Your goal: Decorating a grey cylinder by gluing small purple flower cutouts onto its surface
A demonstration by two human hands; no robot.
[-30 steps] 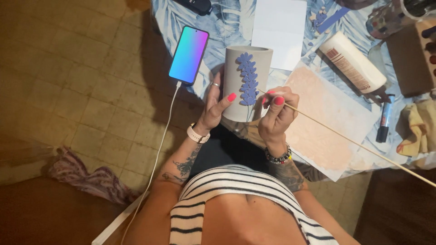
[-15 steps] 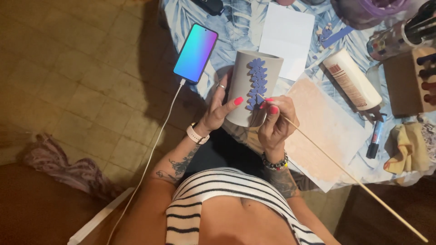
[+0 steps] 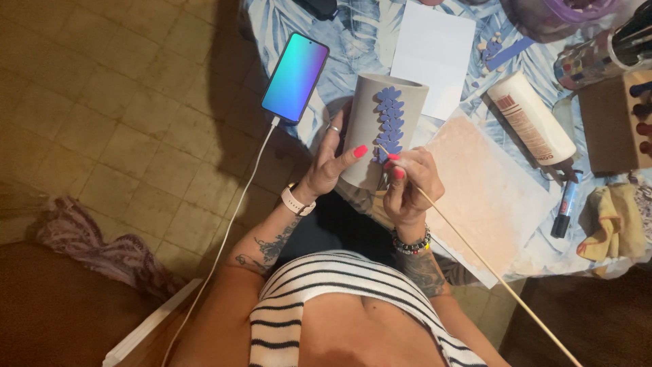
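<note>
Grey cylinder vase [image 3: 370,129] with purple petal strip [image 3: 390,126], held at counter [image 3: 339,41] edge above lap. Left hand [image 3: 333,163] cupping vase side. Right hand [image 3: 407,183] pinching thin wooden stick [image 3: 489,268], tip at lowest petals, possibly touching. Phone [image 3: 295,77] left of vase, white glue bottle [image 3: 531,117] and paper sheet [image 3: 485,197] to right.

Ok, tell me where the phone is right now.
In the head view the phone lies at the table's left edge, upper centre, just left of the grey cup held by the left hand, its white cable trailing down.
</note>
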